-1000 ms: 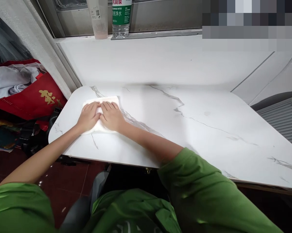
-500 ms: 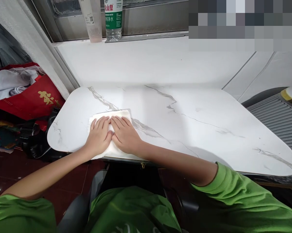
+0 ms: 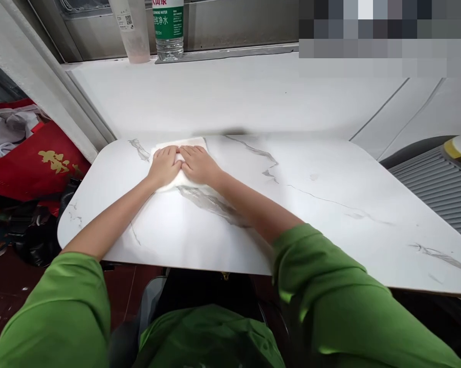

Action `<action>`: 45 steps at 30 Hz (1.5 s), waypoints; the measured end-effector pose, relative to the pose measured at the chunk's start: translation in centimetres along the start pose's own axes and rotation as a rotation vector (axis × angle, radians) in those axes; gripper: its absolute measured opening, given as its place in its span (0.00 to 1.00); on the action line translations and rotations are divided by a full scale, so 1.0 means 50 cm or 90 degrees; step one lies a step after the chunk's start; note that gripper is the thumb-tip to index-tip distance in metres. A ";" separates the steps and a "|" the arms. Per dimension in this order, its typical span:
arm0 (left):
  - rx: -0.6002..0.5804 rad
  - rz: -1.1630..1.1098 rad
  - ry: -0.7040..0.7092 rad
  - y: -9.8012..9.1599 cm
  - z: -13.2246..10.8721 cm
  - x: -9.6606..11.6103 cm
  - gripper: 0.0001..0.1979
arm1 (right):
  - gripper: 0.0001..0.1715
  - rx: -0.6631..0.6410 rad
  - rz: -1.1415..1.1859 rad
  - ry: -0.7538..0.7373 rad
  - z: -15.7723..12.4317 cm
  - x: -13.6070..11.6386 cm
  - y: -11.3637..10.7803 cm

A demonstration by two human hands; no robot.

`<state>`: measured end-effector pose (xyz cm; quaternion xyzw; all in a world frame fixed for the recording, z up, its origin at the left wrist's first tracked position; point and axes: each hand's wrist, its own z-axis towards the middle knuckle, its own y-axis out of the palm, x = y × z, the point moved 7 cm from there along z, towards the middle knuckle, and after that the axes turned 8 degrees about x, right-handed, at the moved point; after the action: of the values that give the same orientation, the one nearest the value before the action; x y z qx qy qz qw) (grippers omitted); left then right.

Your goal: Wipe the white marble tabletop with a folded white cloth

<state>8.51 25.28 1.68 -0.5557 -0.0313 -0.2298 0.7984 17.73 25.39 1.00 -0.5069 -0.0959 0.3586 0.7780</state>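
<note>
A folded white cloth (image 3: 181,180) lies flat on the white marble-patterned table (image 3: 330,204), close to its back edge and left of the middle. Both palms press on it from above. My left hand (image 3: 165,164) rests on the cloth's left part, fingers stretched forward. On the right part lies my right hand (image 3: 198,163), its fingers also laid out flat. The thumbs and index fingers of the two hands nearly touch. Neither hand's fingers wrap round the cloth. Its far edge shows beyond the fingertips.
On the ledge behind the table stand a clear plastic cup (image 3: 133,36) and a water bottle (image 3: 169,30) with a green label. A red bag (image 3: 34,161) holding fabric is at the left. A grey ribbed object (image 3: 437,179) sits at the right.
Both hands and the cloth have moved away from me across the table, from near its front edge to near its back edge. The view has shifted slightly.
</note>
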 end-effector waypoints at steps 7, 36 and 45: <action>-0.003 -0.042 0.026 0.043 0.119 -0.027 0.18 | 0.28 0.015 -0.011 0.072 0.067 0.084 0.018; -0.042 0.012 0.032 0.019 -0.125 0.180 0.23 | 0.31 -0.013 -0.010 0.054 -0.191 0.008 -0.093; -0.056 0.057 0.119 -0.008 -0.293 0.326 0.24 | 0.32 -0.036 -0.001 0.051 -0.382 -0.062 -0.181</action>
<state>19.88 6.57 1.42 -0.5669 0.0782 -0.2459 0.7823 29.44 7.55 0.47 -0.5425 -0.0747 0.3346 0.7669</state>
